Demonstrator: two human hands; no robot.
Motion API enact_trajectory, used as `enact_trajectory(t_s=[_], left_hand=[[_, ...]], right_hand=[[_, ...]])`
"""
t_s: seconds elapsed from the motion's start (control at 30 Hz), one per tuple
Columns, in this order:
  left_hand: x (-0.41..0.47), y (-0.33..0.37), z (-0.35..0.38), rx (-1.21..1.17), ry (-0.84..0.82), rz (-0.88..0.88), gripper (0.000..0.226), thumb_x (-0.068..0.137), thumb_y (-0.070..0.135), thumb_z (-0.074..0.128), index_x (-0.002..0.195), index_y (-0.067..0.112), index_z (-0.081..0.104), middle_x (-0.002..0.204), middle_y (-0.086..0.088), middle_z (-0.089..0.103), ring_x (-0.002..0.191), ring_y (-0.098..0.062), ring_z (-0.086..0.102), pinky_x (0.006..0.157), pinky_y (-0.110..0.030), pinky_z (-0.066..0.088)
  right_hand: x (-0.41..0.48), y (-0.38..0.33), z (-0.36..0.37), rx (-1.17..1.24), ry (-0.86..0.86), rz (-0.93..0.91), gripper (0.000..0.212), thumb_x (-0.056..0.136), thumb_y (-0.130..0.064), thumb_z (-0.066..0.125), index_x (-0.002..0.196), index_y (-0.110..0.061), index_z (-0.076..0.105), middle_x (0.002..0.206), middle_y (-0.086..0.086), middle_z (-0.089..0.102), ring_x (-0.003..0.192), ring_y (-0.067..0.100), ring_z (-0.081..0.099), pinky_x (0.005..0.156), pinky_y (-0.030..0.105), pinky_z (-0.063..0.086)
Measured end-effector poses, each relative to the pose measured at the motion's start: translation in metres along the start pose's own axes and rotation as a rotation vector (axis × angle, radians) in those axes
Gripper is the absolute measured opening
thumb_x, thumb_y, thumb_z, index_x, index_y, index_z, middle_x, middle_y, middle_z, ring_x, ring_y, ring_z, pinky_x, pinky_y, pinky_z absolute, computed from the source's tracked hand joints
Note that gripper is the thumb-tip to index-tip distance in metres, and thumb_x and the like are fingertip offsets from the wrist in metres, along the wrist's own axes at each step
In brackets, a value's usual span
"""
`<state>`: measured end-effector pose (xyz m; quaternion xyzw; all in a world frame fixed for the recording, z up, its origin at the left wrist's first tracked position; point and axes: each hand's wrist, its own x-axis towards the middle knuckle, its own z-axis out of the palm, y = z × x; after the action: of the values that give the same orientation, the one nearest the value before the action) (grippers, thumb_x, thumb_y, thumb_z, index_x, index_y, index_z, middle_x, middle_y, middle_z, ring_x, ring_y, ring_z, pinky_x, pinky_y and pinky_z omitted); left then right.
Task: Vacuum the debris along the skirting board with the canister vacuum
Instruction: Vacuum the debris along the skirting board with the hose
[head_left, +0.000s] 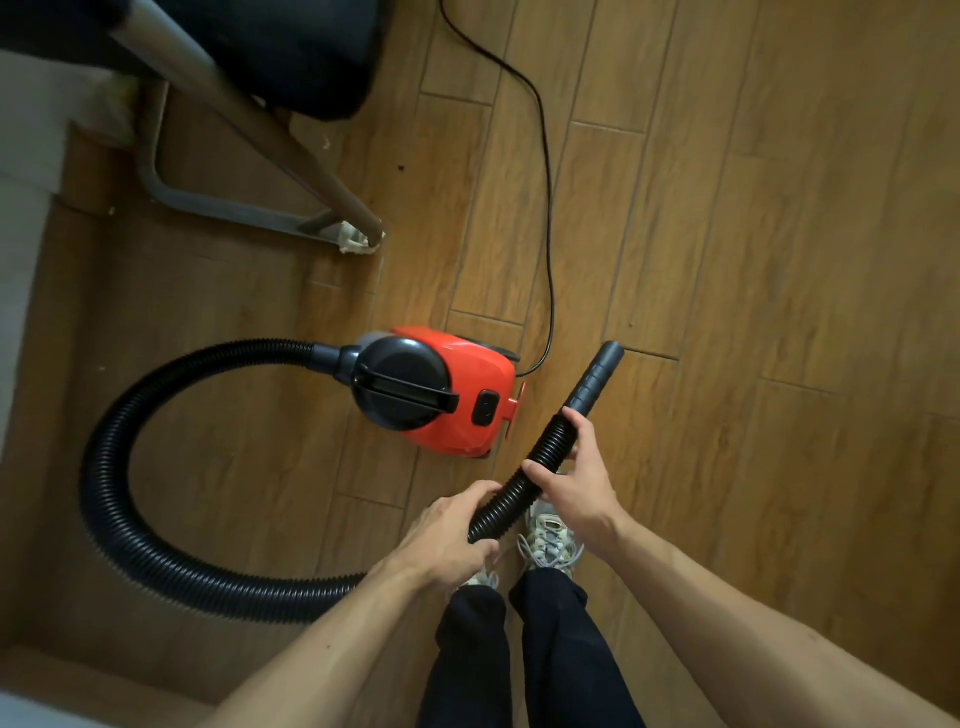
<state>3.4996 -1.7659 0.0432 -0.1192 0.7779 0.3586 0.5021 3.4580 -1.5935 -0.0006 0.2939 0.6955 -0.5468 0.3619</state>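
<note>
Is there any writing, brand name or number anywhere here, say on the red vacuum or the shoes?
None can be read.
red vacuum: no brand or label shows on its top.
dark switch: any mark is too small to tell.
black nozzle: plain.
shoe: no legible logo.

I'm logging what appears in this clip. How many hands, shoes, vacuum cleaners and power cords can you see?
Hands: 2, left hand and right hand, both gripping the hose
Shoes: 2, right shoe and left shoe
Canister vacuum: 1
Power cord: 1
Total: 6
</note>
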Motion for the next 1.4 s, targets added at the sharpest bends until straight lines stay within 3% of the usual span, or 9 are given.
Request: enact_trajectory(t_s=[0.27,0.43,0.7,0.87,1.1,1.3,1.4], left_hand=[[0.008,0.029,0.005,0.056,0.010,0.058,0.060,0.088,0.027,0.068,0.135,0.050,0.037,0.107,0.005,0.063,0.092,-0.017,0.064,0.086,-0.042,0.055],[0.025,0.049,0.025,0.094,-0.037,0.132,0.060,0.087,0.027,0.068,0.132,0.053,0.038,0.102,0.008,0.062,0.095,-0.015,0.062,0.092,-0.041,0.051],[0.055,0.063,0.049,0.187,-0.222,0.235,0.066,0.086,0.024,0.070,0.132,0.058,0.037,0.100,0.008,0.062,0.092,-0.010,0.062,0.095,-0.036,0.049],[0.086,0.052,0.059,0.268,-0.325,0.245,0.069,0.084,0.024,0.073,0.133,0.056,0.037,0.099,0.004,0.060,0.086,-0.010,0.062,0.093,-0.038,0.052],[0.135,0.036,0.065,0.348,-0.361,0.212,0.068,0.086,0.017,0.072,0.134,0.051,0.039,0.103,-0.005,0.062,0.078,-0.021,0.069,0.075,-0.037,0.061],[0.181,0.020,0.076,0.425,-0.340,0.181,0.068,0.086,0.018,0.073,0.132,0.052,0.036,0.103,-0.004,0.064,0.077,-0.023,0.071,0.075,-0.045,0.062],[0.197,0.009,0.087,0.438,-0.299,0.181,0.068,0.086,0.018,0.072,0.132,0.051,0.036,0.102,-0.002,0.067,0.076,-0.022,0.070,0.078,-0.044,0.060]], right_hand=[[0.003,0.001,-0.034,0.069,0.060,0.023,0.077,0.083,-0.010,0.075,0.140,-0.042,0.034,0.115,-0.001,0.055,0.109,0.021,0.060,0.092,0.049,0.055],[0.004,0.018,-0.067,0.201,0.100,0.088,0.071,0.089,-0.002,0.067,0.142,-0.037,0.034,0.118,0.008,0.054,0.104,0.023,0.062,0.083,0.048,0.060],[0.009,0.061,-0.100,0.322,0.159,0.157,0.071,0.089,0.000,0.064,0.144,-0.035,0.033,0.119,0.008,0.054,0.102,0.022,0.063,0.082,0.045,0.060],[0.028,0.089,-0.100,0.370,0.169,0.201,0.074,0.088,0.003,0.064,0.143,-0.036,0.034,0.118,0.006,0.053,0.105,0.029,0.064,0.077,0.051,0.061],[0.074,0.123,-0.085,0.414,0.181,0.211,0.072,0.088,0.004,0.063,0.142,-0.036,0.035,0.107,0.005,0.056,0.101,0.029,0.064,0.077,0.052,0.060],[0.121,0.150,-0.071,0.381,0.184,0.199,0.074,0.088,0.002,0.062,0.142,-0.038,0.033,0.116,0.009,0.056,0.100,0.029,0.064,0.073,0.047,0.062],[0.138,0.160,-0.066,0.331,0.209,0.187,0.074,0.085,-0.001,0.064,0.138,-0.043,0.034,0.116,0.008,0.057,0.103,0.032,0.064,0.078,0.055,0.059]])
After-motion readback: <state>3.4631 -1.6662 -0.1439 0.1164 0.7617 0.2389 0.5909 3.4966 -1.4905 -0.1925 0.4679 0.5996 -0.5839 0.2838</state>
